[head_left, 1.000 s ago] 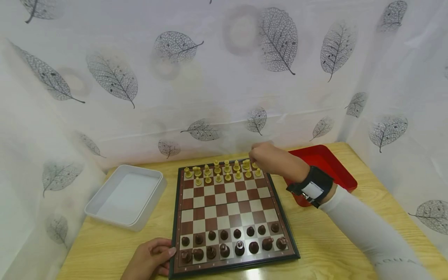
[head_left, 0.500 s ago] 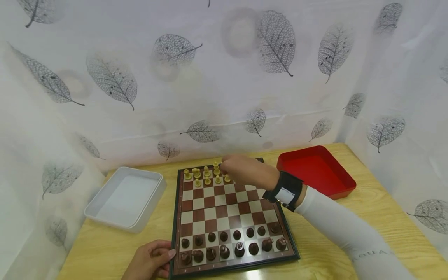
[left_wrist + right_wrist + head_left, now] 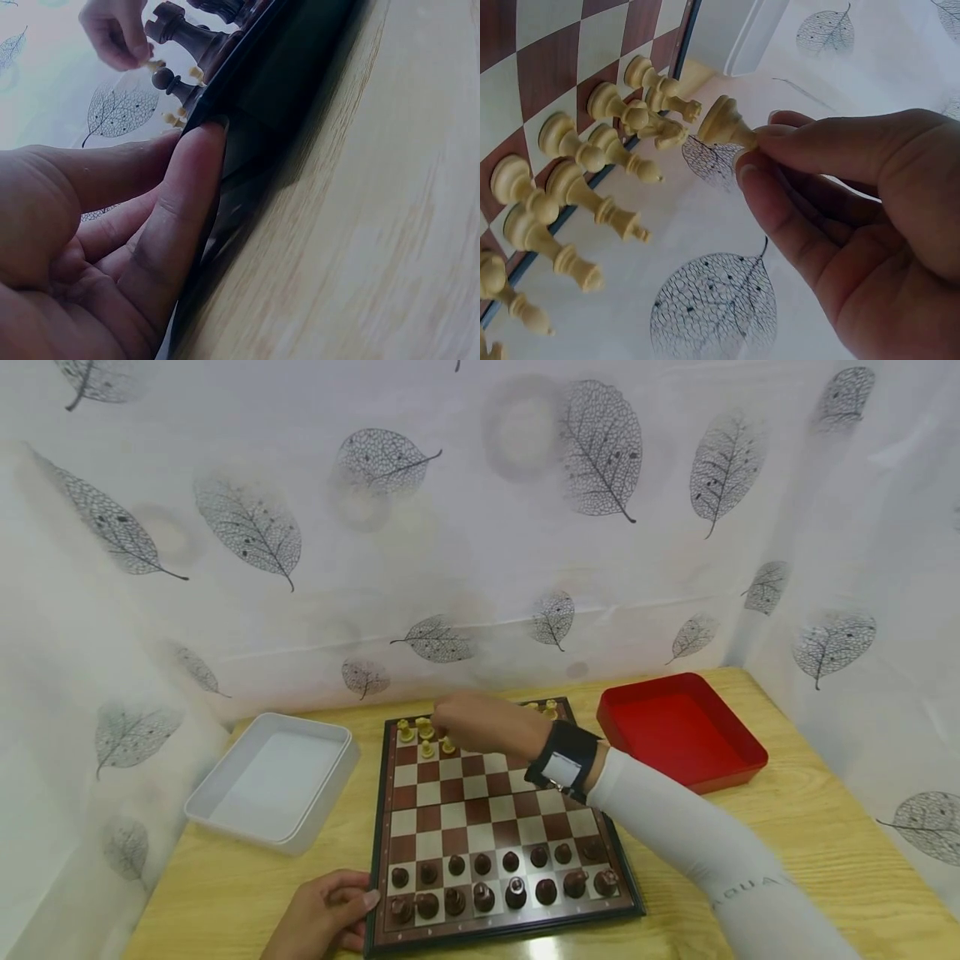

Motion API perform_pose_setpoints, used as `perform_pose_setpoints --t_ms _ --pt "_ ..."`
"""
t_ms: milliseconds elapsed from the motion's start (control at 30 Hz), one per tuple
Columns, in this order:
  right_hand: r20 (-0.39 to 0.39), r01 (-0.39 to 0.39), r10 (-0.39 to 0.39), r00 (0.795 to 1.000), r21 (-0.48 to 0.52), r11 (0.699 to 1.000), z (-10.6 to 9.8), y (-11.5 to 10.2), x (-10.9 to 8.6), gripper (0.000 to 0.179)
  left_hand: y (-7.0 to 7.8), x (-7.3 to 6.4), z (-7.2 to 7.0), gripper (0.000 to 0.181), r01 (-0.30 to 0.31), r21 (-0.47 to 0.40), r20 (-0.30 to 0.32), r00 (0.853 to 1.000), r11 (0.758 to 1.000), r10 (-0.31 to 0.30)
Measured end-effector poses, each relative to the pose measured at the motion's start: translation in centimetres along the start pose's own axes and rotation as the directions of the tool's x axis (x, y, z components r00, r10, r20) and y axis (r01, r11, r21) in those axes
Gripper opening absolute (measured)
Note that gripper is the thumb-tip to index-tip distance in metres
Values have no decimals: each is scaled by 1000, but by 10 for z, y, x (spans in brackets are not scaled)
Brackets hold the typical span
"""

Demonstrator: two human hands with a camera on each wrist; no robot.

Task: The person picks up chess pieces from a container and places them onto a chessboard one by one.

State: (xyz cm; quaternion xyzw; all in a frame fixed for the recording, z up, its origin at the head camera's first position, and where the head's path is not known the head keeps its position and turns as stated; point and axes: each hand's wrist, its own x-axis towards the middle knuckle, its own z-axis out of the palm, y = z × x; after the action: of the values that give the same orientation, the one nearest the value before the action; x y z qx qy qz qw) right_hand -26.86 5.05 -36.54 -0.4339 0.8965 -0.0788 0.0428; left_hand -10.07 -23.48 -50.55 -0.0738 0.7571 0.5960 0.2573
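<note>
My right hand (image 3: 483, 722) is above the far rows of the chessboard (image 3: 480, 810). In the right wrist view, its thumb and fingers pinch a cream chess pawn (image 3: 726, 124), its base facing away from the fingertips and clear of the board; its head is hidden by the fingers. Other cream pieces (image 3: 562, 142) stand below it in two rows, partly hidden in the head view by the hand. Near the front edge, my left hand (image 3: 322, 914) grips the board's left edge; the left wrist view shows its fingers (image 3: 184, 195) against the dark rim.
Two rows of dark brown pieces (image 3: 483, 897) stand at the board's near side. A white tray (image 3: 273, 781) lies left of the board and a red tray (image 3: 682, 727) to the right, on the wooden table (image 3: 810, 827). A leaf-patterned curtain (image 3: 502, 552) hangs behind.
My right hand has swept leftward along the far rows, from the far right corner toward the far left one. The left hand has kept its place at the board's edge.
</note>
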Motion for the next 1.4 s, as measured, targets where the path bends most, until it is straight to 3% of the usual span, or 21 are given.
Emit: perform_pose_setpoints --t_ms 400,667,1400 --pt "6 18 -18 1000 50 999 15 -1 36 14 0 1 0 55 -9 11 1 1000 1000 9" --pt "-4 54 -54 999 80 995 24 -2 53 19 0 3 0 51 -15 41 -11 1000 999 15" --pt "22 39 -38 999 -61 997 53 -8 92 11 0 2 -2 53 -28 19 6 1000 999 28"
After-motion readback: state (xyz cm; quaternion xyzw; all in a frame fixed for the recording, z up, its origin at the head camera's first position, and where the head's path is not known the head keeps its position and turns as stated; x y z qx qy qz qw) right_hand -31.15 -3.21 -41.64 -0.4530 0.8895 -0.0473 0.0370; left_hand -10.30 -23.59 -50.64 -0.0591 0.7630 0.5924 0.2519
